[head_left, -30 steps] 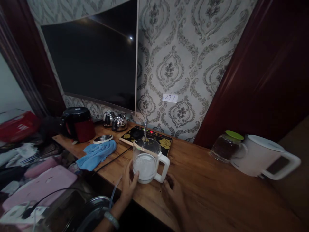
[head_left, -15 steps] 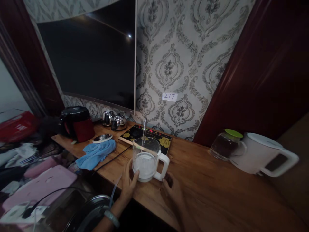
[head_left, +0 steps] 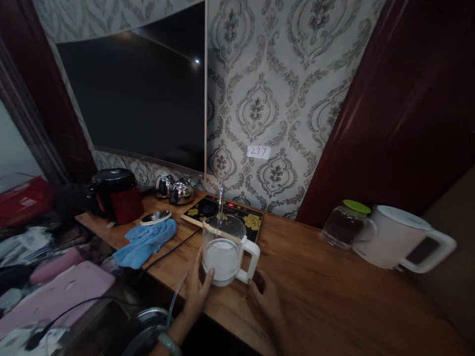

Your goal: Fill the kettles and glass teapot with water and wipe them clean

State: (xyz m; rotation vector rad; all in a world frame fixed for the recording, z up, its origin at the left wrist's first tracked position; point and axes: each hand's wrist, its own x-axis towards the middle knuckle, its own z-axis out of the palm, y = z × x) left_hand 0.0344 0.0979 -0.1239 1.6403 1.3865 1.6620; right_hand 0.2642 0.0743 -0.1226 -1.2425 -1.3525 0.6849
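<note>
A clear glass jug with a white handle and a frosted white lower part stands on the wooden counter. My left hand cups its left side, thumb against the glass. On the wood just right of the handle rests my right hand, its fingers bent and holding nothing that I can see. A thin metal spout rises right behind the jug, above a black flowered induction hob.
A blue cloth, a round metal lid, a red and black cooker and two small steel kettles sit to the left. At the right are a glass pot with a green lid and a white kettle. A television hangs above.
The view has shifted slightly. Both hands and the jug keep the same places on the counter.
</note>
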